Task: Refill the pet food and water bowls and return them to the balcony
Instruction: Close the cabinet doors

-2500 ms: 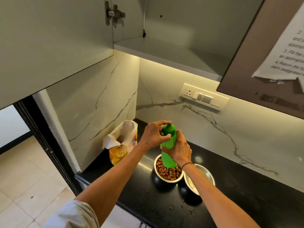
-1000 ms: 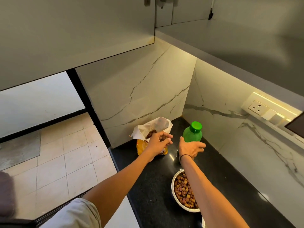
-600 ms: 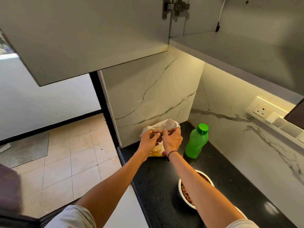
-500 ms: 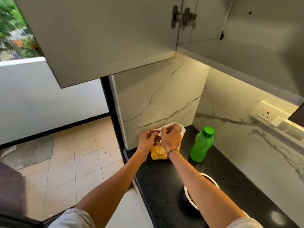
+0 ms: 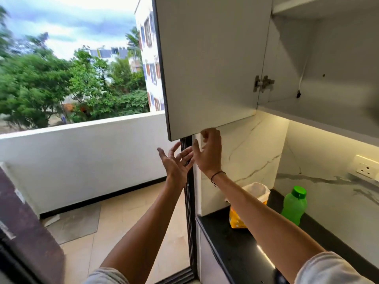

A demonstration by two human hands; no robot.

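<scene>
We see both arms raised toward the open cabinet door. Left hand palm-up, fingers spread, grasping nothing, below the door's lower corner. Right hand at the door's bottom edge, fingers loosely bent, released. Food bag and green bottle stand near the black worktop's back-left corner, apart.

Bright daylight comes in from the open balcony side, and the sky is so bright it looks almost white. A warm yellow strip of light glows under the cabinet onto the marble wall. The black counter has a small shiny spot. The trees look soft and blurry. Straight lines bend near the edges. The left bottom corner is dark
</scene>
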